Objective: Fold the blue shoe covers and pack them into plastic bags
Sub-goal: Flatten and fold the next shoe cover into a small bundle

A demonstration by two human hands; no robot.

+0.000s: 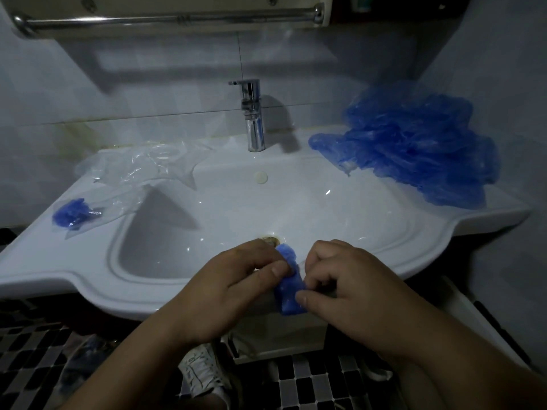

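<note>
Blue shoe cover (pixel 288 291) is being held just above the front edge of the sink (pixel 59 279), with both hands clamped on it. The left hand (pixel 225 288) is pinching its upper part and the right hand (pixel 352 288) its lower end, probably so the narrow fold is not springing open. The loose pile of covers (pixel 414 155) is lying at the sink's back right corner, within reach. Empty plastic bags (pixel 142 164) are lying at the back left. Nearer the left edge, one filled bag (pixel 77 213) is holding a blue bundle.
</note>
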